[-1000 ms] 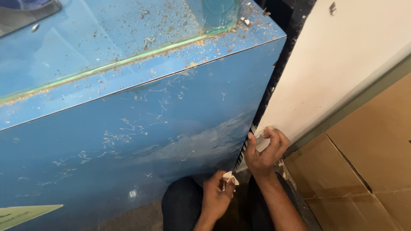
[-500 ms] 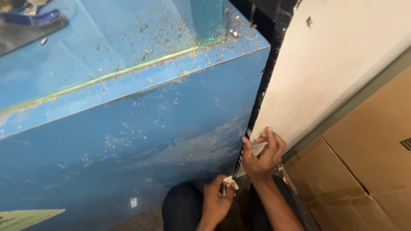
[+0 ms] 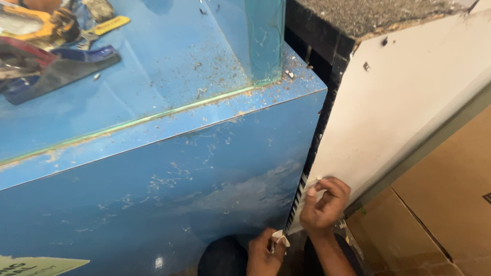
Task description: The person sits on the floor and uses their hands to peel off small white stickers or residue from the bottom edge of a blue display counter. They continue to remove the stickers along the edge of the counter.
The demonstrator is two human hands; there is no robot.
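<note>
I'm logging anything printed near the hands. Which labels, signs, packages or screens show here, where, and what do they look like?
Sticker: bottom left corner of the blue cabinet front, pale green, slanted strip with dark print, cut off by the frame.
Cardboard sheets: lower right on the floor, flat, plain brown, a small dark mark at the right edge.
No screens or signs in view.

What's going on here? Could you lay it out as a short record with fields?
Setting: blue panel dusted with sawdust, beside a white board
Left hand: pinches a small white scrap low by the panel's corner
Right hand: fingers curled on a white strip at the panel's black edge
On top: hand tools at far left
Floor: brown cardboard
</note>
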